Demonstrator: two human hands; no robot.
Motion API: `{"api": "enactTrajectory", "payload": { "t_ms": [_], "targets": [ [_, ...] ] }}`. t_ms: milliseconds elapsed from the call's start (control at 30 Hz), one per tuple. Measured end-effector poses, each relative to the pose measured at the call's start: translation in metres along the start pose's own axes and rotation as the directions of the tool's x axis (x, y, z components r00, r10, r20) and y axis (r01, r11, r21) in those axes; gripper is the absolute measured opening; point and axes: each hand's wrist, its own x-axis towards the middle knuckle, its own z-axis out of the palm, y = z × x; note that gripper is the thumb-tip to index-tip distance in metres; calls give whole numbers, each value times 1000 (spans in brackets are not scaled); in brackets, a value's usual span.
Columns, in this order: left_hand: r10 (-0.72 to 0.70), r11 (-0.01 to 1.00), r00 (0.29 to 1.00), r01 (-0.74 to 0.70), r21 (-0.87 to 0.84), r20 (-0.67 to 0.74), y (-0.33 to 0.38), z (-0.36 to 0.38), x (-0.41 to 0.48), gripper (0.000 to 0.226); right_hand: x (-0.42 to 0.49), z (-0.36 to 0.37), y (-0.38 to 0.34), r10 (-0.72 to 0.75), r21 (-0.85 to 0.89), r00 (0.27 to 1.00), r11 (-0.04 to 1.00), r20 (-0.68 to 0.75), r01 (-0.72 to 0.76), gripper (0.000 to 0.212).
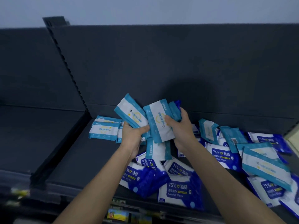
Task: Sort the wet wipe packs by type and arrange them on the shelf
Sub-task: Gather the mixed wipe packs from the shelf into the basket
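Above a dark shelf, my left hand grips a light-blue-and-white wet wipe pack, tilted up to the left. My right hand holds a bunch of the same light-blue packs, with a dark blue edge showing behind them. A small flat stack of light-blue packs lies at the shelf's back left. Dark blue "75% Alcohol Wipes" packs lie jumbled under and to the right of my arms, mixed with more light-blue packs.
A notched black upright divider separates this shelf bay from the one on the left. The dark back panel rises behind the packs. Below the front edge, blurred coloured goods show on a lower shelf.
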Motion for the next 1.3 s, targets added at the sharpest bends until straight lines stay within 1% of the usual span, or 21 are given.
{"api": "enactTrajectory", "payload": {
  "t_ms": [133,267,433,600,767,1033,1167,1300],
  "targets": [
    [5,999,998,-9,-47,-66,2,-9,-16,52,-8,12,5,19,32,999,999,25,-20,55],
    [27,998,989,-36,-60,-145,5,-26,-35,50,-19,23,10,71,44,991,996,116,-77,51],
    [95,991,969,-113,-67,-227,21,-55,-62,52,-42,56,13,74,8,972,997,221,-77,42],
    [191,980,922,-198,13,-336,51,-98,-92,53,-70,108,14,74,34,938,995,339,-91,42],
    [242,965,854,-262,20,-461,78,-165,-128,52,-111,177,31,80,41,890,993,450,-109,36],
    [269,950,744,-308,43,-612,118,-296,-204,48,-201,296,84,201,-24,795,973,572,-228,41],
    [258,956,700,-285,70,-666,135,-364,-239,43,-247,356,115,243,-51,749,962,617,-270,35],
    [246,959,634,-269,89,-733,139,-431,-274,48,-290,408,151,311,-113,687,941,657,-318,34]
  ]
}}
